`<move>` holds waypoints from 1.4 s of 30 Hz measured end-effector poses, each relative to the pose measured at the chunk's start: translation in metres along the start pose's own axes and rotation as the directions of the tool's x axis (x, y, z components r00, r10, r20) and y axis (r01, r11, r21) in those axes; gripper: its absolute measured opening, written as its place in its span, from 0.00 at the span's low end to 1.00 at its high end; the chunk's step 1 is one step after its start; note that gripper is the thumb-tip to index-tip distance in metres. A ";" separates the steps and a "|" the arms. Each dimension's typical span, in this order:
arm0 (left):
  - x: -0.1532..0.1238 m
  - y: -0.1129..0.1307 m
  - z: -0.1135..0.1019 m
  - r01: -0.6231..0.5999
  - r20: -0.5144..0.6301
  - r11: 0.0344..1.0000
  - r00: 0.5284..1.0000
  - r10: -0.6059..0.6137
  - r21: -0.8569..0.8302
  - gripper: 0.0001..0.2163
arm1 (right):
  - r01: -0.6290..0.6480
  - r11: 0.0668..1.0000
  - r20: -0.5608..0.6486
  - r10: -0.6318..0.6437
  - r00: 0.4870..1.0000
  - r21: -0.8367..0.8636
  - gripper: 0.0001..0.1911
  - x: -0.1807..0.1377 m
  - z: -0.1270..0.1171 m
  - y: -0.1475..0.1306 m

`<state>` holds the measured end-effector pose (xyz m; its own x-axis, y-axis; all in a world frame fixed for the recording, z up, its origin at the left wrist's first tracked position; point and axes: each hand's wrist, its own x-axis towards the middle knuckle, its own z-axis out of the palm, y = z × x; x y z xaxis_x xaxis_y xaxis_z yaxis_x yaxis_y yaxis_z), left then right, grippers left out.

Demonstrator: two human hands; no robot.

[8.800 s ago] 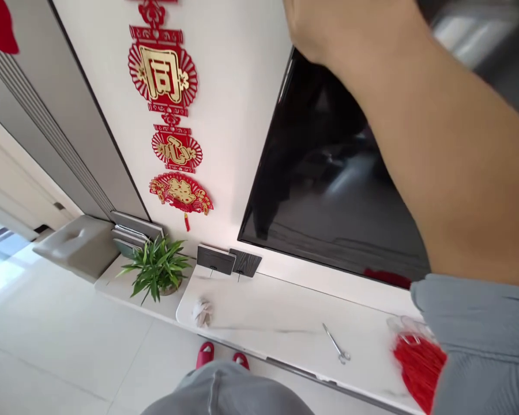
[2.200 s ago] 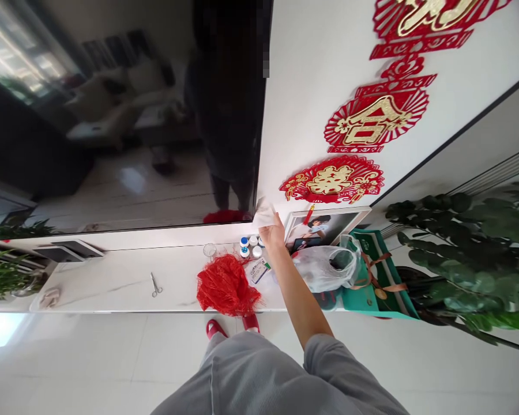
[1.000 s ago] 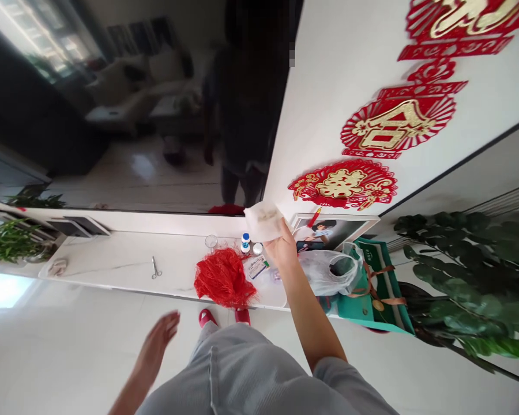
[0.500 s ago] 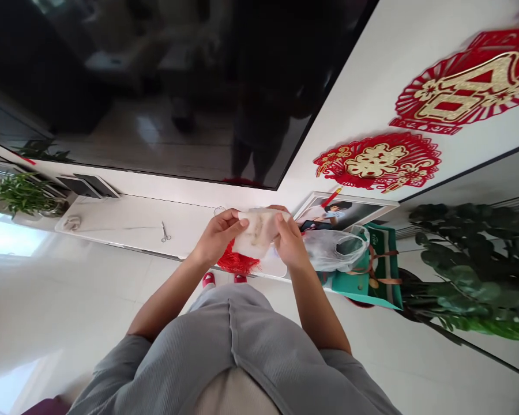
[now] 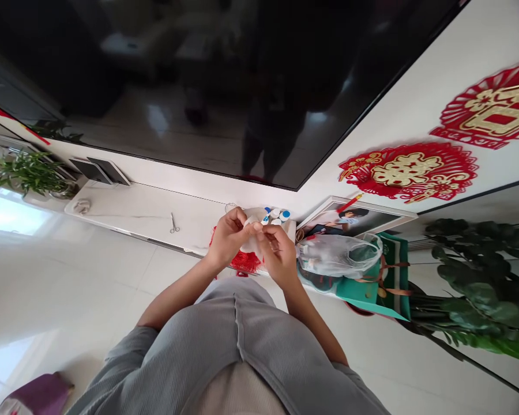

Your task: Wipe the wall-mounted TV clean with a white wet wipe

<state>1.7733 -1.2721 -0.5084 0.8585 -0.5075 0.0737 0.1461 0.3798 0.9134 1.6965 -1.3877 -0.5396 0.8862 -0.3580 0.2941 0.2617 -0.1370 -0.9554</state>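
Note:
A soft white cloth, bunched or folded so that its whole shape cannot be made out, is between my two hands over the white cabinet top. My left hand pinches it between thumb and fingers. From the other side my right hand grips its edge, fingers curled and fingertips meeting those of my left hand. Red fringe shows below the cloth, partly covered. Just behind my right hand stand several small white containers, some with blue tops.
Scissors lie to the left on the cabinet top. A clear plastic bag, a green gift bag and a framed photo stand at the right. A large television hangs above; a leafy plant is far right.
The cloth was spread flat between both hands and is now gathered up. My hands have come together, uncovering the small containers behind. The view has shifted slightly.

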 end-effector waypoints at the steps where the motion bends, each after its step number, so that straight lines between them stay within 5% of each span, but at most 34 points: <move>1: 0.000 0.000 -0.002 -0.009 0.007 1.000 1.000 0.009 -0.014 0.28 | -0.018 0.998 -0.004 0.019 1.000 0.055 0.11 0.002 -0.001 0.001; 7: -0.001 0.005 -0.015 -0.099 0.102 0.994 0.990 0.095 0.036 0.23 | -0.158 0.848 -0.023 0.197 0.980 0.506 0.18 0.012 -0.010 -0.001; 10: -0.001 0.008 -0.015 -0.064 0.154 0.997 0.986 0.057 0.038 0.20 | -0.188 0.816 0.017 0.214 0.977 0.547 0.16 0.015 -0.014 -0.006; 14: 0.002 0.011 -0.012 0.005 0.051 0.998 0.999 -0.002 -0.055 0.21 | -0.220 0.763 0.095 0.205 0.974 0.608 0.16 0.020 -0.018 -0.012; 19: 0.014 0.032 -0.024 -0.148 -0.052 0.989 0.988 0.148 0.002 0.16 | -0.221 0.613 -0.010 0.350 0.937 0.759 0.13 0.031 -0.025 -0.006; 23: 0.024 0.054 -0.036 -0.257 0.039 0.955 0.967 0.254 0.152 0.13 | -0.339 0.498 0.098 0.447 0.889 0.798 0.21 0.033 -0.024 0.006; 28: 0.029 0.062 -0.039 -0.286 0.138 0.917 0.957 0.256 0.279 0.09 | -0.383 0.553 0.173 0.394 0.903 0.740 0.27 0.029 -0.014 0.013; 35: 0.025 0.080 -0.035 -0.165 0.188 0.966 0.974 0.128 0.199 0.08 | -0.376 0.670 0.110 0.405 0.908 0.640 0.23 0.029 -0.009 0.017; 38: 0.031 0.089 -0.034 -0.044 0.200 0.989 0.980 0.014 0.144 0.09 | -0.374 0.725 0.250 0.279 0.927 0.578 0.30 0.034 -0.017 0.016; 42: 0.055 0.077 -0.038 0.247 0.231 0.969 0.942 -0.242 0.008 0.11 | -0.374 0.786 0.478 0.115 0.871 0.492 0.30 0.045 -0.026 0.006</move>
<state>1.8509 -1.2412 -0.4494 0.6601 -0.7488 -0.0595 0.3500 0.2365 0.9064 1.7275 -1.4289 -0.5315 0.9845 0.1142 0.1334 0.0628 0.4808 -0.8746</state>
